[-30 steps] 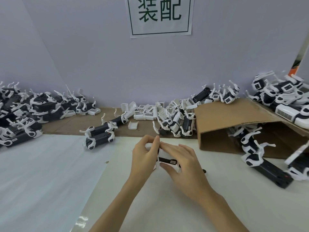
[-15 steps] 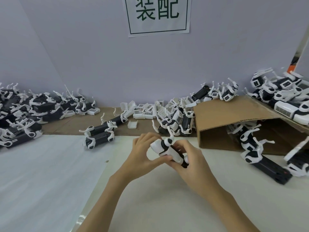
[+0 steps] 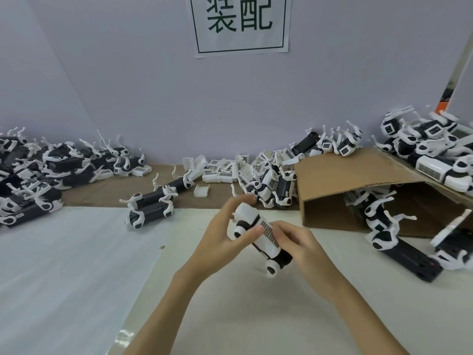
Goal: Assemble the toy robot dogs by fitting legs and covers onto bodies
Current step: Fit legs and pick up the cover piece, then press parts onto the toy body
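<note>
Both hands hold one dog [image 3: 258, 234] just above the counter [image 3: 230, 316], centre-near. Left hand [image 3: 225, 231] cups the head end, thumb across the white cover [image 3: 266, 231], fingers curled over the top w/ tips blurred. Right hand [image 3: 302, 242] grips the black rear end, fingers wrapped round it. Cover looks seated or nearly so; can't tell if fully clicked. To do it well: keep body steady w/ the right, press the cover evenly along its length w/ the left thumb, check edges sit flush, mind the thin legs. Further out: two bodies w/ legs [image 3: 151, 206] left of centre, cardboard box [image 3: 340, 180] to the right w/ more dogs in it. Along the wall, loose covers [image 3: 222, 172] and a pile [image 3: 33, 172] far left.
</note>
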Demonstrator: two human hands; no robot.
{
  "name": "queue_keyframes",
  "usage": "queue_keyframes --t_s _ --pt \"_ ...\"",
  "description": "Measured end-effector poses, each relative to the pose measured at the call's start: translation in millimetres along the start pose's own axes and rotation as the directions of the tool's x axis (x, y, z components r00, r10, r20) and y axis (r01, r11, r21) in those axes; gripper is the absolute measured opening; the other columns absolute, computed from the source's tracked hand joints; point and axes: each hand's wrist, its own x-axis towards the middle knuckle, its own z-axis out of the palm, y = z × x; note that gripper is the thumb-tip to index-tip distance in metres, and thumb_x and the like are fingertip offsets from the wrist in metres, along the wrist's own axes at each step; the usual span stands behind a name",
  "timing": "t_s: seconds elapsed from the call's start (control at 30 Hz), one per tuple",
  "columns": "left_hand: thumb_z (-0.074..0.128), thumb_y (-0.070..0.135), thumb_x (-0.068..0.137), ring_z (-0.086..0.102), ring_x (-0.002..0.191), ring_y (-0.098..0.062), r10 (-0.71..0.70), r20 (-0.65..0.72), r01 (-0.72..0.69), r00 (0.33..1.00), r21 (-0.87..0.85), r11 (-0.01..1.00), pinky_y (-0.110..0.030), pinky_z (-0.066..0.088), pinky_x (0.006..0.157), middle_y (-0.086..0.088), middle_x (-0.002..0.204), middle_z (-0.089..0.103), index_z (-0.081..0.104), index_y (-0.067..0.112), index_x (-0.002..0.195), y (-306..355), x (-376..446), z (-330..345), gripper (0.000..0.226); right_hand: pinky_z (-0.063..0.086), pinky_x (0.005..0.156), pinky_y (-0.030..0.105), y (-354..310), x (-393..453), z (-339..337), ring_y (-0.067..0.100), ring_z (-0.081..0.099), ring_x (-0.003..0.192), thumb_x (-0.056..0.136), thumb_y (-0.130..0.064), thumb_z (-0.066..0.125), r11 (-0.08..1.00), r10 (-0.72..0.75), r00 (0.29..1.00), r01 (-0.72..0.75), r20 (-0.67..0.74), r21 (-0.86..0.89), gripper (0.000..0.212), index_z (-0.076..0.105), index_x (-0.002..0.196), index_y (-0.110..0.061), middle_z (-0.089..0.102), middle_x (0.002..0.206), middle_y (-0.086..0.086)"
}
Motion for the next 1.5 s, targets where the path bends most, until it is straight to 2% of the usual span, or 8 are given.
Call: queue_keyframes --t_s 0.17,0.3,0.5,0.7,0.83,1.03,1.27,1.5 --pt "0.083 0.056 0.077 0.065 0.080 -0.006 -0.167 -0.003 0.162 0.986 -0.227 0.960 -0.017 0.048 0.066 0.003 0.089 0.073 0.072 0.022 0.096 2.5 1.9 -0.1 0.041 0.046 0.085 0.030 8.0 1.0 9.6 0.026 0.065 0.096 0.110 -0.034 0.046 0.997 -0.016 0.999 0.013 -0.035 -0.075 0.028 0.070 0.119 -0.022 0.070 0.102 0.010" --pt "0.086 0.068 0.067 0.063 0.075 -0.005 -0.344 -0.145 0.303 0.928 -0.244 0.921 -0.026 0.045 0.071 0.007 0.080 0.071 0.070 0.025 0.084 -2.8 6.4 4.5 0.049 0.038 0.094 0.002 20.6 -1.4 22.4 -0.011 0.048 0.124 0.097 -0.048 0.067 0.816 -0.171 0.985 0.135 -0.011 -0.563 0.058 0.038 0.148 -0.049 0.050 0.137 -0.034" --pt "0.076 0.080 0.066 0.073 0.089 -0.016 -0.394 -0.127 0.365 0.910 -0.202 0.909 -0.036 0.057 0.080 0.007 0.090 0.078 0.074 0.029 0.094 -5.3 8.2 9.8 0.058 0.051 0.091 0.024 26.3 5.4 22.8 0.007 0.061 0.103 0.101 -0.037 0.064 0.682 -0.245 0.961 0.078 -0.126 -0.727 0.061 0.039 0.157 -0.037 0.064 0.128 -0.017" --pt "0.072 0.085 0.070 0.075 0.079 -0.014 -0.433 -0.085 0.392 0.898 -0.297 0.871 -0.030 0.051 0.082 0.000 0.090 0.081 0.080 0.025 0.095 -9.3 7.6 -0.3 0.065 0.054 0.098 0.029 24.7 3.6 15.5 -0.002 0.063 0.106 0.101 -0.049 0.059 0.844 -0.060 0.992 -0.008 -0.110 -0.537 0.058 0.036 0.154 -0.044 0.059 0.128 -0.020" --pt "0.057 0.094 0.075 0.079 0.086 -0.018 -0.507 -0.094 0.465 0.857 -0.285 0.838 -0.035 0.052 0.084 0.001 0.091 0.082 0.080 0.026 0.098 -17.6 6.9 -5.0 0.076 0.059 0.055 0.027 19.7 10.9 15.9 0.012 0.076 0.072 0.101 -0.038 0.062 0.915 0.081 0.989 -0.123 -0.124 -0.384 0.025 0.058 0.125 -0.044 0.072 0.099 -0.010" --pt "0.029 0.074 0.100 0.072 0.086 -0.029 -0.559 -0.299 0.372 0.774 -0.499 0.782 -0.039 0.056 0.075 -0.009 0.097 0.080 0.076 0.015 0.110 -31.0 17.0 -28.0 0.077 0.060 0.054 0.032 -30.2 60.6 -35.9 0.028 0.071 0.067 0.104 -0.024 0.060 0.846 0.410 0.885 -0.277 -0.222 0.456 0.031 0.061 0.121 0.002 0.072 0.095 0.025" --pt "0.070 0.028 0.101 0.057 0.113 -0.037 -0.086 -0.755 0.304 0.650 0.155 0.940 -0.050 0.050 0.090 -0.005 0.114 0.066 0.071 0.015 0.106 -61.9 13.1 -44.9 0.014 0.064 0.082 0.045 -90.7 93.6 -128.3 0.046 0.070 0.111 0.095 -0.069 0.051 0.532 0.343 0.917 -0.012 -0.202 0.847 0.089 0.039 0.145 0.004 0.053 0.139 0.037" --pt "0.081 0.020 0.089 0.010 0.158 -0.046 -0.123 -0.744 0.661 0.657 0.489 0.569 -0.062 0.018 0.119 -0.024 0.171 0.014 0.048 0.008 0.153 -95.0 -2.9 -74.7 0.073 0.060 0.058 0.027 -22.2 63.5 -62.9 0.022 0.072 0.078 0.102 -0.029 0.059 0.587 0.363 0.932 -0.209 -0.023 0.782 0.034 0.069 0.119 -0.001 0.073 0.103 0.013"
